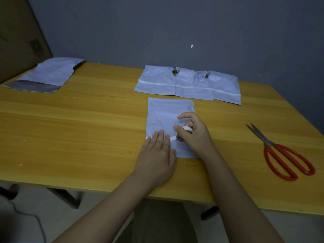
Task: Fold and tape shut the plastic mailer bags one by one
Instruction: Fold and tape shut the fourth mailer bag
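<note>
So the mailer bag (168,116) being worked on lies flat on the wooden table (87,120), right in front of the person, long axis running away from them. A strip of white tape (172,138) is going across its near end, crosswise to that long axis, where the fold presumably sits.

The left hand (157,155) is spread flat, fingers straight and close together, pressing down on the left part of the strip and the bag's near-left corner. The right hand (191,132) is just beside it, fingers curled around the tape roll (184,133), which stands on edge on the bag with the strip running out leftward from it to under the left fingers.

The bit that matters: the untaped stretch lies to the right of the roll, toward the bag's right edge. So the pull probably goes rightward along the short axis, the right hand leading and the left staying as the anchor. If the left lifts early, the thin plastic could easily slide or pucker.

The scissors (284,155) sit well off to the right, on the right hand's side, so that hand is the nearer one for the cut. Three taped bags (187,83) lie in a row past the current one, and untaped mailers (47,74) wait at the far left corner.
</note>
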A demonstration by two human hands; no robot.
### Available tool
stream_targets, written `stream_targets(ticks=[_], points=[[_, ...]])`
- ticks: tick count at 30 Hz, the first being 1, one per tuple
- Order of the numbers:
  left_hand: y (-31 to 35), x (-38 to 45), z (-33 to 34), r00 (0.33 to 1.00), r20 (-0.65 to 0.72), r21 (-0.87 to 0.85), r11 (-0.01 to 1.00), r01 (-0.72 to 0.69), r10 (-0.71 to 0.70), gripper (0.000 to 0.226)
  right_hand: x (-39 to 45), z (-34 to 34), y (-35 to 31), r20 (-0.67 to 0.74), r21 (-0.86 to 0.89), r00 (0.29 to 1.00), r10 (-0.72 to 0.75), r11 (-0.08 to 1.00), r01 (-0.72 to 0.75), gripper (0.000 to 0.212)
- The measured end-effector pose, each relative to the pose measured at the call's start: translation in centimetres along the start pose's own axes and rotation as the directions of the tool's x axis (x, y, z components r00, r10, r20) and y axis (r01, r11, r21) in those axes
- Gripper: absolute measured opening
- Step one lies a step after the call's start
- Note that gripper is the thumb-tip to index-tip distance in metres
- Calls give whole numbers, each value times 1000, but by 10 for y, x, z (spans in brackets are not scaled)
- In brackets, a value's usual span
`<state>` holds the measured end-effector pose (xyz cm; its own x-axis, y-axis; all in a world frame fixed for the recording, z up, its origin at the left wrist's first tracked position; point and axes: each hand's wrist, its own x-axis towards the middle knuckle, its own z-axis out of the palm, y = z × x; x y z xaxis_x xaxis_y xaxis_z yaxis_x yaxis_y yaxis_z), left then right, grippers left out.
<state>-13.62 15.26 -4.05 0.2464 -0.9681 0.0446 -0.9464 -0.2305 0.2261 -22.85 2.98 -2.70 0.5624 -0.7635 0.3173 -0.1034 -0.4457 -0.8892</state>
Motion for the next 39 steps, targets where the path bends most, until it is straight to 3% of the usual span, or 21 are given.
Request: stream_targets(ticks=[2,5,9,22,31,39], points=[[0,0,-1,1000,8,5,1000,3,-3,81,-2,-2,-1,15,30,999,30,999,-30,18],[2,2,-7,998,60,26,1000,16,-18,59,-3,-3,-1,46,71,995,85,994,-88,20],[5,4,-12,996,90,107,994,5,-15,59,-5,-3,-3,33,77,996,85,993,-88,19],[-7,0,-14,993,112,0,1000,26,-26,62,-4,-2,-4,0,0,995,96,995,-96,18],[2,20,-10,997,67,-1,1000,-30,30,59,-2,0,-7,-43,75,985,169,983,-166,48],[-2,19,5,998,50,20,999,-29,28,62,-1,-6,-4,-14,102,988,151,984,-149,25]])
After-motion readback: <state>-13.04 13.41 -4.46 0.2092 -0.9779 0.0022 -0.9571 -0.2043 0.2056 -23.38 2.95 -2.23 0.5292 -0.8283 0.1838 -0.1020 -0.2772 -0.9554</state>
